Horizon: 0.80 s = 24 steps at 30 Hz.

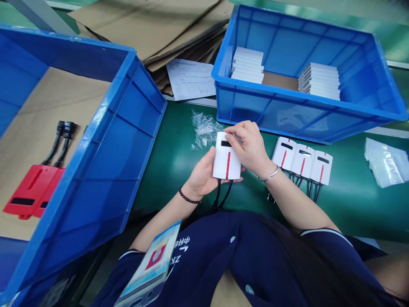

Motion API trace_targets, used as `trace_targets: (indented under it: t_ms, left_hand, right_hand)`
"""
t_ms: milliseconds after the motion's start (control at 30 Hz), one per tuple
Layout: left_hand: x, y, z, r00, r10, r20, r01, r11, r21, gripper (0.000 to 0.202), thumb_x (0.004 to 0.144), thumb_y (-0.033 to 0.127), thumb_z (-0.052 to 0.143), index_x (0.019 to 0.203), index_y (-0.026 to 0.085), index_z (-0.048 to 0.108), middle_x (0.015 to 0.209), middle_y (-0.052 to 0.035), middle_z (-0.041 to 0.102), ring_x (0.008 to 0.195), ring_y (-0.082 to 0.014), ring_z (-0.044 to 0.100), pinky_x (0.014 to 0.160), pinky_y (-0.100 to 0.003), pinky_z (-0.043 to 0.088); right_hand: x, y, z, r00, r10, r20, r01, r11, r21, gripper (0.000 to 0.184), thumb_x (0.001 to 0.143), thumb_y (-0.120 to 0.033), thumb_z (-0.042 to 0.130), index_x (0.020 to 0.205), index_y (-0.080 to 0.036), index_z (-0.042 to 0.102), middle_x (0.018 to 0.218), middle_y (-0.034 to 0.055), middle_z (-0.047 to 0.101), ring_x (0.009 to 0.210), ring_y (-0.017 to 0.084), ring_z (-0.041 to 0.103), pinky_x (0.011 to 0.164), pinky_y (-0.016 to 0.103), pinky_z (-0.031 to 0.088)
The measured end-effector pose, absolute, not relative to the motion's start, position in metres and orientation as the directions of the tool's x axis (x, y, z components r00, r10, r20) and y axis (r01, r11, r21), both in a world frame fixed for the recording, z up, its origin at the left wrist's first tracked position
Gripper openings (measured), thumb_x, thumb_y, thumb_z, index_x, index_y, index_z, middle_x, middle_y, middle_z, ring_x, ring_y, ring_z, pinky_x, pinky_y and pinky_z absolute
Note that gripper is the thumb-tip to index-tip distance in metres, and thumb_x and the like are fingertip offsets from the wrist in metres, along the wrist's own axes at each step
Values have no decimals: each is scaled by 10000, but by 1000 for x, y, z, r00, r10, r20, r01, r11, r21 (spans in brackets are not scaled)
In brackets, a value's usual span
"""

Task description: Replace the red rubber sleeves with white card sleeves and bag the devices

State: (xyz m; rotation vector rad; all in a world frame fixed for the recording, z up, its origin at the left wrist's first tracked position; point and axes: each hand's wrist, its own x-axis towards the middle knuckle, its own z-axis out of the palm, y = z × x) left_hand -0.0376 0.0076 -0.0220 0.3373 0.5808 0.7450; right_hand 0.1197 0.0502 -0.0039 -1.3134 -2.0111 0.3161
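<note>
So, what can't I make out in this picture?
All in the head view:
Back of the held white device: faces away from the camera.
Left hand: partly hidden behind that device.
Printed form: its writing is too small and blurred to read.
Right-hand red device: partly hidden by the wall of the left blue crate, itself cut off by the picture's left edge.

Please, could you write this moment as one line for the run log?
left hand: holds white rectangular plastic device with red strip | right hand: touches its upper end | on green tabletop: three similar white devices
</note>
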Motion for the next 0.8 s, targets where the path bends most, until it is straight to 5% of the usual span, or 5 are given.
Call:
trace_targets:
  t_ms: [133,233,400,533,800]
  left_hand:
    - [-38,4,-21,594,719,-361,-532,688,493,451,919,375,577,1331,202,518,1166,-126,695,1042,-364,686,845,-581,575]
    - [-37,0,-18,550,746,-375,-503,654,565,545,848,212,655,1357,247,464,1186,-101,680,1015,-332,696,858,-562,575]
    - [-37,-6,-19,432,836,-338,-363,504,784,493,815,292,726,1253,205,517,1189,-105,648,946,-292,683,772,-442,577]
    - [-42,-7,-18,331,922,-201,-102,246,964,431,817,307,718,1210,189,584,1086,-69,659,957,-254,616,841,-365,498]
    - [-42,-9,-6,351,919,-179,205,111,972,352,853,307,631,1175,167,604,935,-45,663,810,-221,572,717,-314,421]
  right_hand:
    - [119,48,-7,-213,881,423,705,438,-558,203,949,-261,524,1016,-205,706,910,70,632,903,237,551,843,417,429]
    - [123,49,-6,-215,888,406,671,437,-599,188,938,-262,548,1010,-204,712,916,69,643,909,232,563,866,428,443]
    - [138,54,-3,-296,910,289,417,395,-818,253,943,-345,545,1111,-213,679,1123,87,632,1078,218,591,870,382,516]
    - [146,54,3,-372,898,235,292,354,-888,356,952,-472,522,1186,-236,649,1282,99,587,1188,231,565,936,393,514]
    - [143,49,11,-404,890,212,249,330,-910,380,899,-564,585,950,-218,734,952,67,657,879,188,620,801,348,528]
